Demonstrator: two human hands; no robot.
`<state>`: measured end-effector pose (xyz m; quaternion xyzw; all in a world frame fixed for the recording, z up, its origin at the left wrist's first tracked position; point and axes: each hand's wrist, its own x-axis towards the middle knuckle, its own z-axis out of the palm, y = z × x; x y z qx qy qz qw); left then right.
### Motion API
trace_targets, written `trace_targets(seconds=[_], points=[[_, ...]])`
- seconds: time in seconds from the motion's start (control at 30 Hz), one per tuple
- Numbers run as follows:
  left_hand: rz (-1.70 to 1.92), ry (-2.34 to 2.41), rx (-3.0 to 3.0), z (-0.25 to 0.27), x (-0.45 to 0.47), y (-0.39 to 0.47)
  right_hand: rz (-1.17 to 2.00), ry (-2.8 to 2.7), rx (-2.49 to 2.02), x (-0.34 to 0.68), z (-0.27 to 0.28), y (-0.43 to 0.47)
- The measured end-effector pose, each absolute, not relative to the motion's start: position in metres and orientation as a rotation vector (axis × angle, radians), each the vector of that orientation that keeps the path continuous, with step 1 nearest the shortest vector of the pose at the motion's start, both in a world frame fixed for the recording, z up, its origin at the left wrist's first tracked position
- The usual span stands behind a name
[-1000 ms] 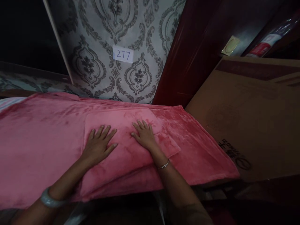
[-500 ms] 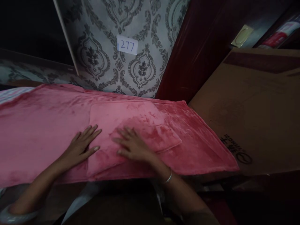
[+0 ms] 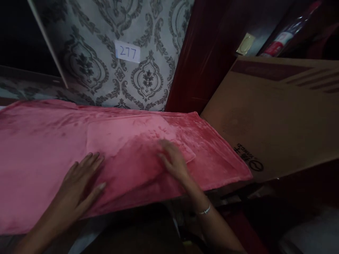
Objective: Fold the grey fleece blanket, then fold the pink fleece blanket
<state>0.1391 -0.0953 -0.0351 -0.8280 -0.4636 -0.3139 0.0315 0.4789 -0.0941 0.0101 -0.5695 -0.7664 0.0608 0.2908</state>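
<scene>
A smaller flat pink plush piece [image 3: 119,132], seemingly folded fabric, lies on a larger pink plush cloth [image 3: 34,158]. My left hand [image 3: 79,187] rests palm down near the left edge of the smaller piece, fingers stretched and thumb apart, gripping nothing. Toward the right part of that piece, my right hand [image 3: 174,162] is over the plush, somewhat smeared by motion. Its fingers look extended with the thumb apart, and nothing shows in it. Darker brushed patches mark the nap between the two hands.
A large cardboard box [image 3: 278,116] stands against the cloth's right end. Behind the cloth is a patterned wall [image 3: 147,76] with a paper label [image 3: 128,52] reading 277. A dark red post [image 3: 188,74] and a bottle [image 3: 280,42] are at the back right, a dark screen [image 3: 23,38] at upper left.
My right hand has swept rightward across the smaller plush piece, leaving a larger darkened patch. My left hand sits lower and further left in view. The view has shifted to the right.
</scene>
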Motion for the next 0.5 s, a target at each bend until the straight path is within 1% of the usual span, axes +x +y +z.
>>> trace_targets(seconds=[0.07,0.17,0.3,0.43,0.5], points=[[-0.869,-1.384,-2.560,-0.044,0.148,-0.094,0.039,-1.890,-1.787,0.511,-0.001,-0.081],[-0.759,-1.399,-2.557,-0.059,0.155,-0.087,0.011,-1.843,-2.007,0.537,-0.032,-0.076],[-0.788,-1.425,-2.564,-0.073,0.152,-0.083,-0.041,-1.828,-2.027,0.542,-0.067,-0.081],[-0.818,-1.421,-2.587,-0.075,0.141,-0.078,-0.050,-1.774,-1.997,0.540,-0.073,-0.083],[-0.765,-1.412,-2.613,-0.071,0.134,-0.075,-0.041,-1.769,-1.984,0.541,-0.071,-0.083]])
